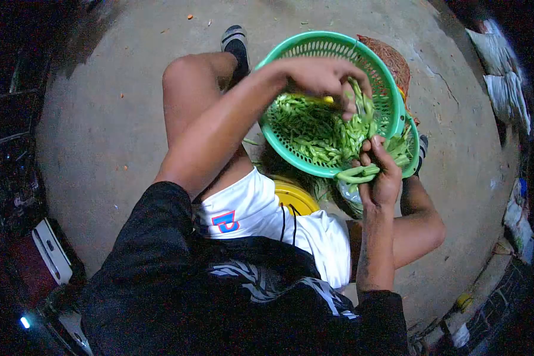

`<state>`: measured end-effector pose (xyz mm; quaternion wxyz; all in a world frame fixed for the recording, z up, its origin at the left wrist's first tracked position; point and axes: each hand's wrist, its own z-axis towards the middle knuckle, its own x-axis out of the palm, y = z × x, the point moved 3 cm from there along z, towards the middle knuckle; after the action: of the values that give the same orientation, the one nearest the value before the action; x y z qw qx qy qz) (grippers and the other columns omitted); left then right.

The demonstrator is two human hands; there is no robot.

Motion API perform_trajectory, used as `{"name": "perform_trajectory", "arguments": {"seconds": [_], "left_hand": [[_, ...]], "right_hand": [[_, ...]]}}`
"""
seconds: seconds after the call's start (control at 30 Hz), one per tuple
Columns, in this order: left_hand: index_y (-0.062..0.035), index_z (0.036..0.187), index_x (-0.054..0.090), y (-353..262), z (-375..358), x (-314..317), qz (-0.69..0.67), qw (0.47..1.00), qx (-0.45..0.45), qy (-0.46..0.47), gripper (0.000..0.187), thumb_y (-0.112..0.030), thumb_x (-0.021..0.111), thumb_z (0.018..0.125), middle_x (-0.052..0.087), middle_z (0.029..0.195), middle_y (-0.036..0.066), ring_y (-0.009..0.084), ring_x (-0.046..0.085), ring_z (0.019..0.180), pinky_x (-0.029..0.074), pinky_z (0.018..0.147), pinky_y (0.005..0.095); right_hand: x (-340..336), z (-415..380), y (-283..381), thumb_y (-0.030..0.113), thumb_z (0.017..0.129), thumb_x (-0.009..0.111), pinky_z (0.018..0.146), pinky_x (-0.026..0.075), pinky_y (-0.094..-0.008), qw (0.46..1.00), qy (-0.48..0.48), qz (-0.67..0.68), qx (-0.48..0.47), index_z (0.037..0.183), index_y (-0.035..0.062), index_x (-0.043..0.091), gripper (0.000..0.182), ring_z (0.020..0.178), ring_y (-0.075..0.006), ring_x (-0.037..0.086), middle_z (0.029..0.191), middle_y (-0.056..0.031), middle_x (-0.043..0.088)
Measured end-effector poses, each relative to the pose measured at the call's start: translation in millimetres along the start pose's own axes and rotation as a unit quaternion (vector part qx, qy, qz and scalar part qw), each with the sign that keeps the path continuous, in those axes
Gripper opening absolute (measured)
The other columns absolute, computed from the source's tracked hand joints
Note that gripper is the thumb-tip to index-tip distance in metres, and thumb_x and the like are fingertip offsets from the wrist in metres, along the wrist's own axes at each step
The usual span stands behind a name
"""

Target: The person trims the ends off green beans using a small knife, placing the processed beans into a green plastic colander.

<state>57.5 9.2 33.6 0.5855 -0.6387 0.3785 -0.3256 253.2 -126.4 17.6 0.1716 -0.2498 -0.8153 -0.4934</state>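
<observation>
In the head view, my left hand point(326, 80) is closed above a green perforated basket point(391, 89), blurred by motion. A bit of yellow handle point(328, 99) shows under its fingers, seemingly a knife, with the blade not clear. My right hand point(382, 172) grips a bunch of green beans point(362, 172) at the basket's near right rim, thumb on top. The bunch's far end reaches up beneath my left fingers. Cut green bean pieces point(314, 133) lie heaped inside the basket.
Behind the basket is a reddish mesh sack point(388, 59). A second green basket point(410, 163), with more green pods, sits partly under the first. Between my legs is a yellow round object point(293, 199), beside a clear plastic bag point(347, 193). Small scraps dot the concrete floor point(113, 113).
</observation>
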Motion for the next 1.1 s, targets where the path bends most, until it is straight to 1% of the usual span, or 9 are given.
{"name": "perform_trajectory", "arguments": {"seconds": [0.1, 0.17, 0.23, 0.43, 0.57, 0.8, 0.9, 0.97, 1.1], "left_hand": [[0.0011, 0.125, 0.058, 3, 10, 25, -0.055, 0.997, 0.015, 0.058, 0.042, -0.002, 0.072, 0.086, 0.07, 0.103, 0.009, 0.0158, 0.07, 0.092, 0.054, 0.082, 0.0313], [-0.0001, 0.122, 0.058, 3, 8, 13, -0.06, 0.996, 0.054, 0.026, 0.04, -0.003, 0.073, 0.085, 0.069, 0.101, 0.007, 0.0146, 0.068, 0.09, 0.054, 0.083, 0.0309], [-0.001, 0.121, 0.059, 1, 1, -10, -0.04, 0.998, 0.026, -0.029, 0.036, -0.008, 0.071, 0.088, 0.068, 0.099, 0.007, 0.0141, 0.067, 0.087, 0.054, 0.082, 0.0312], [0.0004, 0.124, 0.058, -3, 11, 32, -0.027, 0.996, 0.029, 0.078, 0.037, -0.006, 0.071, 0.09, 0.071, 0.104, 0.01, 0.0153, 0.069, 0.084, 0.054, 0.076, 0.0321], [0.0005, 0.124, 0.058, -5, 7, 31, -0.055, 0.997, -0.009, 0.053, 0.036, -0.007, 0.071, 0.09, 0.071, 0.103, 0.01, 0.0148, 0.069, 0.083, 0.054, 0.077, 0.0311], [0.0013, 0.123, 0.059, 4, 8, 13, -0.019, 0.997, 0.052, 0.047, 0.034, -0.007, 0.07, 0.091, 0.071, 0.104, 0.01, 0.0152, 0.067, 0.088, 0.054, 0.08, 0.0315], [0.002, 0.123, 0.059, 7, 3, -2, -0.063, 0.998, 0.02, 0.009, 0.034, -0.007, 0.07, 0.092, 0.07, 0.103, 0.009, 0.0147, 0.066, 0.09, 0.055, 0.083, 0.0319], [0.0016, 0.124, 0.059, 5, 3, 5, -0.067, 0.997, 0.027, 0.006, 0.035, -0.007, 0.07, 0.092, 0.069, 0.101, 0.009, 0.0146, 0.067, 0.087, 0.054, 0.083, 0.0319], [0.0001, 0.124, 0.059, -5, 6, 31, -0.012, 0.998, 0.005, 0.069, 0.037, -0.007, 0.07, 0.09, 0.069, 0.1, 0.008, 0.0139, 0.066, 0.081, 0.054, 0.084, 0.0313]], "right_hand": [[-5, 2, -1, 0.016, 0.099, 0.063, 0.063, 0.046, -0.0273, 0.999, -0.015, -0.035, -0.003, 0.109, 0.0089, 0.06, 0.013, 0.065, -0.0076, 0.052, 0.088, -0.0005, 0.065], [-5, 3, 2, 0.017, 0.099, 0.064, 0.064, 0.046, -0.0274, 0.999, 0.037, -0.032, -0.006, 0.109, 0.0086, 0.061, 0.013, 0.065, -0.007, 0.052, 0.088, -0.0002, 0.065], [-2, 0, 3, 0.018, 0.099, 0.064, 0.065, 0.046, -0.0267, 0.999, 0.033, -0.034, -0.017, 0.109, 0.0085, 0.061, 0.014, 0.065, -0.0069, 0.051, 0.09, -0.0001, 0.065], [0, 3, -1, 0.01, 0.095, 0.065, 0.059, 0.05, -0.0288, 1.0, -0.025, 0.004, -0.001, 0.113, 0.0008, 0.063, 0.021, 0.065, -0.0105, 0.055, 0.088, -0.007, 0.067], [-6, 3, -3, 0.013, 0.095, 0.062, 0.062, 0.052, -0.0294, 1.0, -0.002, 0.008, 0.007, 0.118, -0.0002, 0.061, 0.026, 0.067, -0.0108, 0.056, 0.091, -0.0073, 0.067], [-3, 5, -2, 0.014, 0.094, 0.066, 0.062, 0.051, -0.0285, 1.0, 0.02, 0.013, 0.001, 0.113, 0.0039, 0.062, 0.021, 0.066, -0.0095, 0.056, 0.087, -0.004, 0.067], [-1, 6, 1, 0.015, 0.094, 0.067, 0.062, 0.051, -0.0288, 1.0, 0.015, 0.01, 0.011, 0.11, 0.0056, 0.062, 0.019, 0.066, -0.0091, 0.056, 0.085, -0.0025, 0.066], [1, 3, 2, 0.016, 0.098, 0.061, 0.067, 0.048, -0.0293, 0.999, 0.023, -0.011, 0.032, 0.109, 0.0093, 0.058, 0.013, 0.068, -0.0072, 0.052, 0.086, 0.001, 0.061], [-3, 5, -3, 0.015, 0.094, 0.067, 0.061, 0.05, -0.0285, 0.999, -0.017, 0.03, 0.033, 0.109, 0.0062, 0.062, 0.018, 0.065, -0.0094, 0.055, 0.086, -0.0021, 0.065]]}}
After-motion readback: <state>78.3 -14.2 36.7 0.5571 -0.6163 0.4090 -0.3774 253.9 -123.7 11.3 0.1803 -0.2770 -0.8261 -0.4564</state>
